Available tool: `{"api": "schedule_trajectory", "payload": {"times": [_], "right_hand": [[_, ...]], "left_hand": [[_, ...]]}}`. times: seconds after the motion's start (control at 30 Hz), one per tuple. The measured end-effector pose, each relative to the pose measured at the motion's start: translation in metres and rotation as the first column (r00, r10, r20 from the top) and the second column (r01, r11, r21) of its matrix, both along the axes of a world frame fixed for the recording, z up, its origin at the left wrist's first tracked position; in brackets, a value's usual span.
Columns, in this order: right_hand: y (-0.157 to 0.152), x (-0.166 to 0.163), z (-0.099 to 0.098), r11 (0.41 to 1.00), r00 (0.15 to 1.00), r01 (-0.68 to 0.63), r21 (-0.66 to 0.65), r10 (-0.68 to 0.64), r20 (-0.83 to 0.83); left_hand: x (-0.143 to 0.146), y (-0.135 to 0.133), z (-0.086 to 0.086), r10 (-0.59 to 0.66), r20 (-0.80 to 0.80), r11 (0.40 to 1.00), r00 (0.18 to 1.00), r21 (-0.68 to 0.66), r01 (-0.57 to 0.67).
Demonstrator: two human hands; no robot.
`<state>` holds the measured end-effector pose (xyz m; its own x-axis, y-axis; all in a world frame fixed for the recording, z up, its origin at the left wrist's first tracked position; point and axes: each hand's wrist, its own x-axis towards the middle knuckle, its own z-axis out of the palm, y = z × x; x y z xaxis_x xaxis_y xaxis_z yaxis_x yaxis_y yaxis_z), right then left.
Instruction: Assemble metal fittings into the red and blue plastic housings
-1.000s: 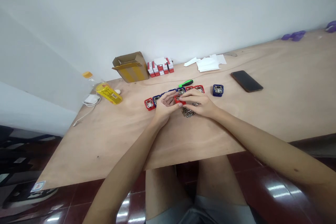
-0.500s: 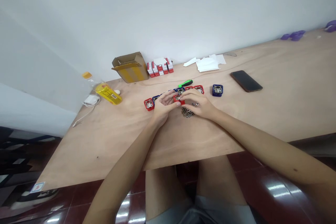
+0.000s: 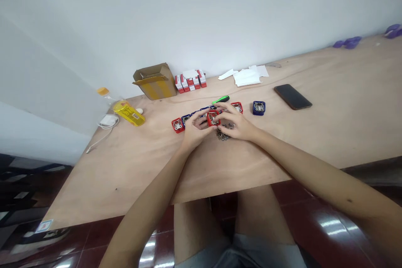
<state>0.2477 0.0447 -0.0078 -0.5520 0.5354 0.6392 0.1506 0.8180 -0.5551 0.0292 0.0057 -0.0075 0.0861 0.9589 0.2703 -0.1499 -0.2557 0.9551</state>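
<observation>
Both my hands are close together over the middle of a plywood table. My left hand and my right hand pinch a square red plastic block with a metal clasp from either side. A row of similar red and blue blocks runs from a red block at the left to a red block at the right, partly hidden behind my hands. A heap of small metal screws lies just below my right fingers. A green-handled screwdriver lies behind the row, and a blue block sits apart on the right.
A black phone lies to the right. Along the wall stand an open cardboard box, several small red-and-white boxes and white papers. A yellow packet and a white charger lie at the left.
My hands have closed in on the red block, and its clasp now faces up between my fingers. The camera has shifted slightly.
</observation>
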Motion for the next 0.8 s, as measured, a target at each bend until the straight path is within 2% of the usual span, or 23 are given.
{"api": "schedule_trajectory", "payload": {"times": [0.1,0.3,0.5,0.57,0.63,0.7,0.8], "right_hand": [[0.003,0.002,-0.004,0.999,0.999,-0.035,-0.004,0.035,0.004],[0.003,0.0,-0.005,1.0,1.0,-0.027,0.004,0.027,-0.009],[0.004,-0.002,0.009,0.999,0.998,-0.047,0.024,0.046,0.032],[0.011,0.005,0.019,0.998,0.994,-0.062,-0.016,0.063,0.087],[0.022,0.017,0.03,0.997,0.984,-0.059,-0.042,0.065,0.166],[0.034,0.036,0.04,1.0,0.978,0.014,-0.003,-0.013,0.207],[0.05,0.067,0.047,0.983,0.948,0.166,0.083,-0.183,0.26]], "left_hand": [[0.0,-0.001,0.0,-0.018,-0.046,1.0,0.999,0.025,0.019],[0.001,0.003,-0.006,0.011,-0.026,0.995,1.0,0.095,-0.008],[0.002,0.005,-0.009,0.009,-0.04,0.988,0.999,0.152,-0.003],[0.005,0.001,-0.007,0.074,-0.082,0.98,0.994,0.188,-0.057],[0.009,-0.003,-0.005,0.234,-0.14,0.948,0.962,0.253,-0.194],[0.011,-0.006,-0.003,0.361,-0.203,0.902,0.91,0.322,-0.286],[0.01,-0.009,-0.003,0.418,-0.258,0.871,0.871,0.385,-0.304]]}}
